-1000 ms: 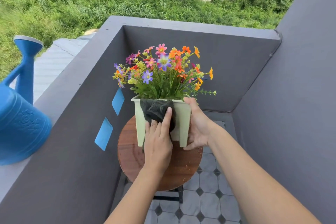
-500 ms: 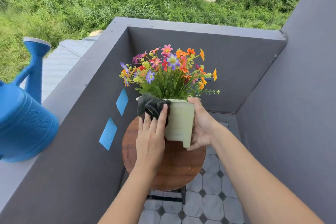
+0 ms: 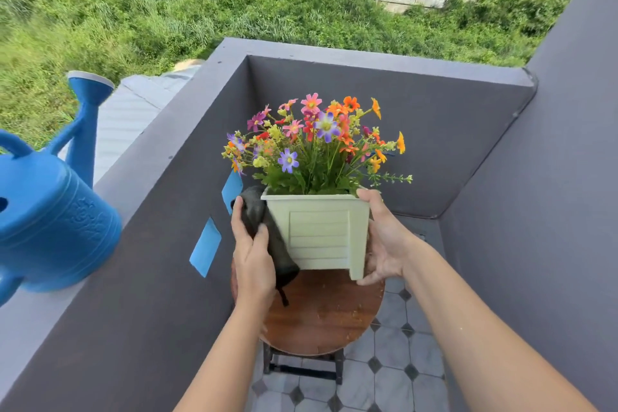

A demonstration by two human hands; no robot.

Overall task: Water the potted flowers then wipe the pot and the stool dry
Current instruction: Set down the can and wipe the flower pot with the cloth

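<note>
Pale green pot point(image 3: 317, 234) of flowers point(image 3: 314, 144) is over the far part of the round wooden stool point(image 3: 321, 314). Right hand point(image 3: 384, 244): grip closed round the pot's right side, thumb on the rim. Left hand point(image 3: 250, 257): grip pinching a dark cloth point(image 3: 267, 231) against the pot's left side. Blue watering can point(image 3: 50, 227) stands on the wall ledge point(image 3: 140, 157), well to the left.

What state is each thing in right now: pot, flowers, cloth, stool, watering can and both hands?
pot: upright, held at its right side.
flowers: standing in the pot.
cloth: bunched against the pot's left side.
stool: top speckled with drops.
watering can: upright on the wall ledge.
left hand: holds the cloth.
right hand: holds the pot.
</note>
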